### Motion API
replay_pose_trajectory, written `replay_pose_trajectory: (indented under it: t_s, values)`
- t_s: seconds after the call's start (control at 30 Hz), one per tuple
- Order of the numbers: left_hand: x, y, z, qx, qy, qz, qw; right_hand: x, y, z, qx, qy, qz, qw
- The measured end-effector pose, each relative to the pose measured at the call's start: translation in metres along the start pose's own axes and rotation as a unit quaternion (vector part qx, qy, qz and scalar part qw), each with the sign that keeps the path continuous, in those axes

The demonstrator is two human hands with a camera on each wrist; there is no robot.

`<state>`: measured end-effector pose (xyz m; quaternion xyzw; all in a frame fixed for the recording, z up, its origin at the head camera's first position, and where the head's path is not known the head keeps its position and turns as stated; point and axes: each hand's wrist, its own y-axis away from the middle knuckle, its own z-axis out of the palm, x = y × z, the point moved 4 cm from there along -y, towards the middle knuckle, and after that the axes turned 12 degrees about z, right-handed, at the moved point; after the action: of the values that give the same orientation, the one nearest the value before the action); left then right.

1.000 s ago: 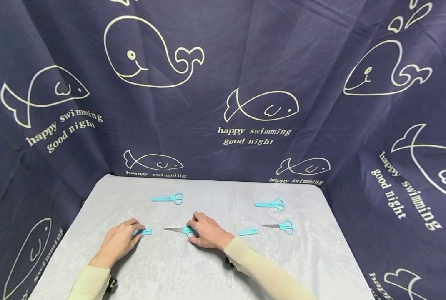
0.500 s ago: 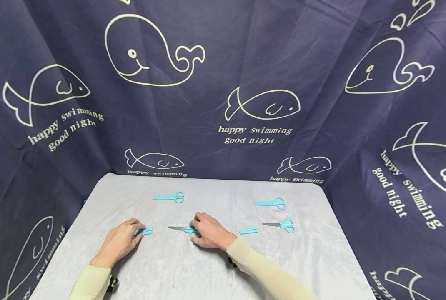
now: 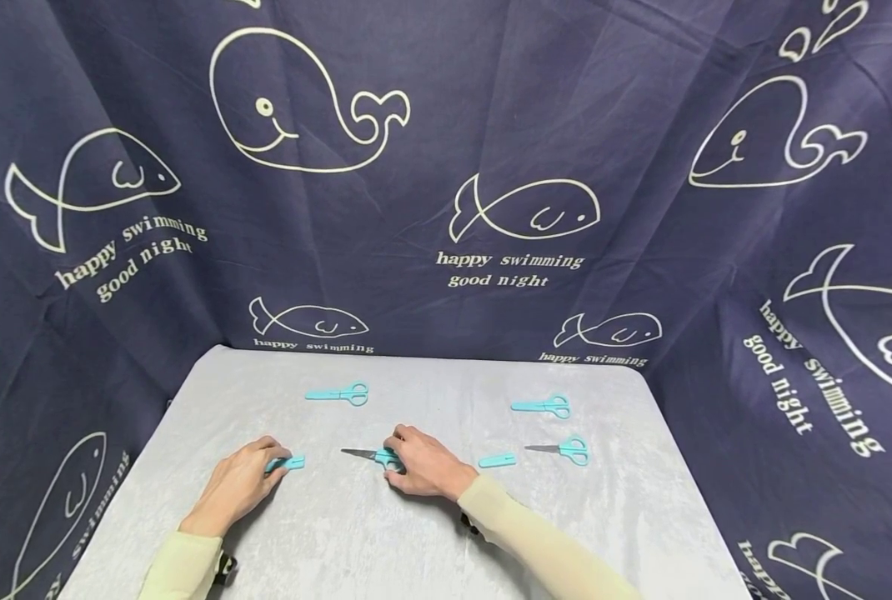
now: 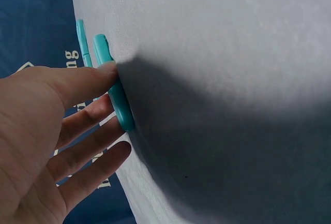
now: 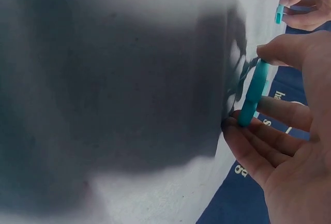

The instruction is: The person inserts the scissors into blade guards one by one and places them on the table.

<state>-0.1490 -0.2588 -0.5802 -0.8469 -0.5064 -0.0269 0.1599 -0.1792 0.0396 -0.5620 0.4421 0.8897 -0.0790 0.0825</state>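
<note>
On the left of the table, my left hand (image 3: 238,482) pinches a turquoise blade cover (image 3: 294,462) between thumb and fingers. The left wrist view shows the cover (image 4: 120,102) lying along the fingertips, close to the tabletop, its slotted end pointing away. To its right, my right hand (image 3: 429,463) holds a pair of scissors (image 3: 385,457) by the turquoise handles, with the bare grey blades pointing left toward the cover. A gap separates blade tips and cover. In the right wrist view, thumb and fingertips grip the scissors handle (image 5: 253,93) at its two ends.
Covered scissors (image 3: 338,395) lie at the back left, and another covered pair (image 3: 542,407) at the back right. In front of that pair are bare-bladed scissors (image 3: 572,451), with a loose blade cover (image 3: 497,460) beside their tips. A dark whale-print curtain (image 3: 386,250) borders the pale table.
My right hand has drawn the scissors a little to the right, widening the gap between blade tips and cover. The left hand keeps its pinch on the cover in the same spot.
</note>
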Motion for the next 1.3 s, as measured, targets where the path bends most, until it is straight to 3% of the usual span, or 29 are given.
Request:
replay_pose_trajectory:
  t_s: [0.33, 0.77, 1.3]
  values:
    - [0.0, 0.002, -0.001, 0.006, 0.002, 0.008, 0.9999, 0.002, 0.003, 0.0, 0.006, 0.023, -0.013, 0.9996]
    - [0.001, 0.007, -0.001, 0.002, -0.001, 0.001, 1.0, 0.006, 0.007, -0.002, 0.001, 0.014, 0.006, 0.9999]
    - [0.008, 0.0, -0.013, -0.005, 0.0, -0.001, 1.0, 0.015, 0.019, -0.022, 0.002, -0.054, 0.012, 0.9985]
